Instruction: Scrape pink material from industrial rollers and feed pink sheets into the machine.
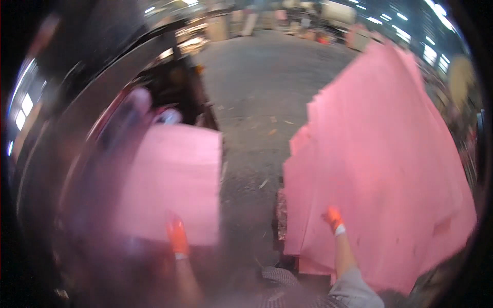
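On the left, a pink sheet (pixel 174 177) lies at a dark machine. My left hand (pixel 177 235), in an orange glove with a white cuff, rests over its near edge with fingers stretched forward. To the right stands a wide pile of large pink sheets (pixel 380 154) with uneven, stepped edges. My right hand (pixel 334 218), gloved the same way, is over the left part of the top sheet, its fingers pointing left and slightly apart. Neither hand visibly grips a sheet. Blur softens both hands' fingertips.
The dark machine (pixel 110 74) curves along the left side. Grey floor (pixel 246 97) with scattered scraps runs between machine and pile. Farther off are stacked boards (pixel 218 26) and a pale tank (pixel 339 13). The pile's dark base shows beneath its left edge.
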Available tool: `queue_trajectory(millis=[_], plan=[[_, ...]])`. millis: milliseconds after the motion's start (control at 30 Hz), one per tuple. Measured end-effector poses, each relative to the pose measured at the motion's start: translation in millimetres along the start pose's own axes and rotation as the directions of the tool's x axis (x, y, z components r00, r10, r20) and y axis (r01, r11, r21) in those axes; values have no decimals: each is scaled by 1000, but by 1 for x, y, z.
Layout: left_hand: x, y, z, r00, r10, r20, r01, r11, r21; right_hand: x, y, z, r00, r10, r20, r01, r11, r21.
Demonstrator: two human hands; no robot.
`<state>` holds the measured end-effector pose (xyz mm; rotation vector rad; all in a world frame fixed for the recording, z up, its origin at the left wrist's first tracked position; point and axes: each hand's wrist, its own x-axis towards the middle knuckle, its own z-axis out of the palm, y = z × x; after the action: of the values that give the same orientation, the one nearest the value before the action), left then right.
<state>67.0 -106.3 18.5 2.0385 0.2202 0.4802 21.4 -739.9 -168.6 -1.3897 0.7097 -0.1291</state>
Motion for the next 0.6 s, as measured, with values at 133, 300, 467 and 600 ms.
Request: queue_trajectory(millis=[133, 300, 467, 600], plan=[[-36, -55, -21, 858, -474, -199, 317, 793, -520, -6, 158, 58, 674, 459, 578, 461, 350, -815], [-59, -109, -40, 618, -701, -356, 375, 661, -650, -38, 192, 133, 595, 680, 428, 346, 264, -900], [-92, -162, -88, 567, -780, -266, 399, 543, -739, -62, 146, 214, 587, 679, 440, 280, 340, -898], [-8, -162, -51, 599, -796, -87, 498, 456, -738, -11, 140, 199, 708, 578, 406, 331, 237, -913]])
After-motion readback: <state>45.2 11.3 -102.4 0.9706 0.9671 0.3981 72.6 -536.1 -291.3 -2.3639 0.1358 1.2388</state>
